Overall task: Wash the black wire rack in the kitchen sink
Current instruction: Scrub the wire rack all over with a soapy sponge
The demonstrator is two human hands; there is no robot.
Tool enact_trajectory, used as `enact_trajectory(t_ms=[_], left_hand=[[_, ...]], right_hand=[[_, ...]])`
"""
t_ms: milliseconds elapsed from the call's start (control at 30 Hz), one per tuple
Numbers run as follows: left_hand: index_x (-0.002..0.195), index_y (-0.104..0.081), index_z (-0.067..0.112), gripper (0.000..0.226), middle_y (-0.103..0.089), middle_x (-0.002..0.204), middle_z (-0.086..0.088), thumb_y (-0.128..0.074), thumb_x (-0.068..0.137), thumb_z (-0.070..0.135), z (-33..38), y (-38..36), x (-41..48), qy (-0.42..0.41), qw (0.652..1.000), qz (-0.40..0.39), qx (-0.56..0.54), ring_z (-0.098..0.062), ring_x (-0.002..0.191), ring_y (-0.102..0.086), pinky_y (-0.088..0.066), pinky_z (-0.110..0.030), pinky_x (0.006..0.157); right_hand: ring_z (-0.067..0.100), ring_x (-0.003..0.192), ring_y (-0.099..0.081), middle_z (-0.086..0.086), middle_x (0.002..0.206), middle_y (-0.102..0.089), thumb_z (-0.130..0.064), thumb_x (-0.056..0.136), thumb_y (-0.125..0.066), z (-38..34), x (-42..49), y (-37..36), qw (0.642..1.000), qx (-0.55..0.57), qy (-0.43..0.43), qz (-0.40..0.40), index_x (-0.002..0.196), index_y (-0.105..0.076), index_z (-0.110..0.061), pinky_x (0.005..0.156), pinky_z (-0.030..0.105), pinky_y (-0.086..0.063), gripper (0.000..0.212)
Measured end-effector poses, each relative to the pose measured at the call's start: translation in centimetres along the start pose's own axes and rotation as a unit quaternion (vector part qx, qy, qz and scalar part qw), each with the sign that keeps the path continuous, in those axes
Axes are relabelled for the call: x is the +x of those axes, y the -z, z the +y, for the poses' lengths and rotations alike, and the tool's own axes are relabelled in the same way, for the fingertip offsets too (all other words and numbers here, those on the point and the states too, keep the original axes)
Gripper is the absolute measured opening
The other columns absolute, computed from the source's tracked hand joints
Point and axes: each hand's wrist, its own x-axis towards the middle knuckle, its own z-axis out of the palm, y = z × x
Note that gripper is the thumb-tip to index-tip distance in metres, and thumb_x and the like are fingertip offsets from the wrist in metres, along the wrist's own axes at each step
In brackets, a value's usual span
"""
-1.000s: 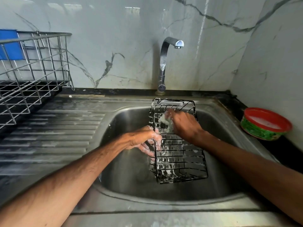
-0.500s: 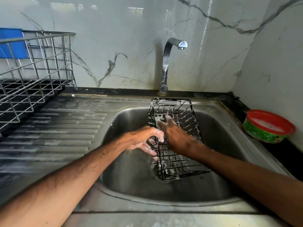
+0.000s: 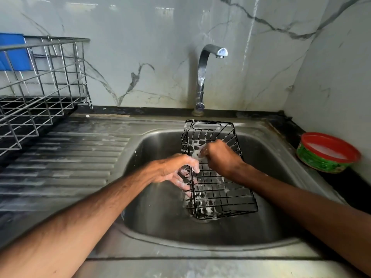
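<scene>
The black wire rack (image 3: 218, 197) was stood on end inside the sink (image 3: 160, 207). Its lower end was set near the middle of the sink's floor, and its top was leaned toward the sink's back rim. Foam was seen clinging to its wires. The rack's left edge was gripped by the left hand (image 3: 174, 169), with the thumb laid over the wire and the wet fingers curled behind it. The right hand (image 3: 218, 157) was closed around a sudsy pad (image 3: 197, 153), which was pressed against the rack's upper half. A chrome faucet (image 3: 201, 77) was mounted behind the sink's back rim. A green tub (image 3: 327, 157) with a red rim was set on the surface right of the sink. A silver dish rack (image 3: 40, 87) was placed at the far left of the sink, beyond the ribbed drainboard (image 3: 70, 157).
</scene>
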Motion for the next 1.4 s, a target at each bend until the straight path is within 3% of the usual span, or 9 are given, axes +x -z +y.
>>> enact_trajectory(t_ms=[133,233,367,633,800,967,1133,1267,1400], left_hand=[[0.098,-0.067,0.017,0.035,-0.043,0.141,-0.006,-0.071,0.066,0.03,-0.1,-0.1,0.0,-0.001,1.0,-0.009,0.007,-0.029,0.114,-0.052,-0.062,-0.035,0.073],[0.092,-0.065,0.019,0.031,-0.043,0.14,-0.006,-0.072,0.064,0.032,0.0,-0.4,-0.2,-0.001,1.0,-0.019,0.019,-0.035,0.122,-0.052,-0.062,-0.033,0.072],[0.098,-0.068,0.014,0.034,-0.043,0.145,-0.001,-0.069,0.067,0.03,0.0,-0.6,-0.1,-0.005,1.0,-0.02,0.007,-0.03,0.125,-0.047,-0.061,-0.032,0.068],[0.083,-0.063,0.018,0.02,-0.049,0.125,-0.011,-0.067,0.066,0.027,0.4,-0.9,-0.5,-0.013,1.0,-0.026,0.011,-0.021,0.092,-0.056,-0.06,-0.03,0.065],[0.077,-0.062,0.016,0.016,-0.046,0.136,-0.009,-0.066,0.066,0.026,0.4,-0.6,-0.5,-0.041,0.999,0.004,0.015,-0.016,0.087,-0.05,-0.063,-0.036,0.074],[0.088,-0.063,0.015,0.027,-0.048,0.112,-0.007,-0.066,0.064,0.029,0.2,-0.4,-0.3,-0.044,0.998,0.033,0.01,-0.021,0.091,-0.052,-0.064,-0.037,0.073],[0.102,-0.067,0.011,0.037,-0.042,0.142,-0.011,-0.067,0.069,0.027,-0.1,0.0,0.1,-0.061,0.996,0.055,0.025,-0.017,0.098,-0.054,-0.064,-0.043,0.083],[0.106,-0.064,0.017,0.043,-0.044,0.146,-0.003,-0.068,0.066,0.029,-0.3,0.1,0.3,-0.062,0.996,0.048,0.037,-0.02,0.113,-0.053,-0.064,-0.045,0.084],[0.083,-0.059,0.018,0.021,-0.035,0.146,-0.031,-0.067,0.067,0.028,0.0,-0.3,-0.1,-0.074,0.993,0.052,0.075,-0.022,0.1,-0.059,-0.064,-0.044,0.083]], right_hand=[[0.02,0.097,-0.072,0.01,0.111,-0.074,0.011,0.084,-0.061,1.2,-0.2,0.7,0.994,0.071,-0.034,0.079,0.097,-0.075,-0.007,0.085,0.035,-0.061,0.026],[0.024,0.103,-0.071,0.014,0.124,-0.068,0.012,0.086,-0.049,0.7,0.0,0.2,0.996,0.053,-0.044,0.064,0.099,-0.071,-0.002,0.078,0.012,-0.056,0.029],[0.021,0.087,-0.066,0.007,0.109,-0.057,-0.001,0.092,-0.046,-0.4,-0.3,-1.2,0.998,0.028,0.046,0.032,0.089,-0.056,-0.01,0.07,0.029,-0.059,0.014],[0.016,0.072,-0.066,0.009,0.095,-0.068,-0.005,0.102,-0.05,-0.3,0.5,-1.4,0.998,-0.048,0.028,0.02,0.111,-0.063,-0.004,0.061,0.021,-0.052,0.016],[0.026,0.088,-0.07,0.013,0.099,-0.069,0.002,0.094,-0.057,1.9,0.1,1.3,0.989,-0.135,-0.05,0.021,0.108,-0.065,-0.007,0.079,0.038,-0.059,0.018],[0.027,0.09,-0.067,0.013,0.1,-0.063,0.005,0.097,-0.052,-0.1,-0.9,1.0,0.98,-0.198,-0.031,-0.008,0.113,-0.057,-0.003,0.071,0.031,-0.048,0.019],[0.021,0.086,-0.062,0.012,0.105,-0.061,0.01,0.095,-0.048,-1.7,-2.1,0.0,0.988,-0.15,-0.026,-0.027,0.119,-0.054,-0.003,0.073,0.024,-0.048,0.028],[0.024,0.084,-0.064,0.006,0.09,-0.058,0.013,0.089,-0.052,-1.7,-2.4,0.2,0.991,-0.115,-0.016,-0.064,0.099,-0.057,-0.007,0.063,0.018,-0.045,0.023],[0.012,0.057,-0.053,-0.001,0.072,-0.054,0.007,0.092,-0.054,-0.5,-1.8,0.6,0.999,-0.038,-0.025,-0.01,0.076,-0.048,-0.015,0.046,0.023,-0.045,0.027]])
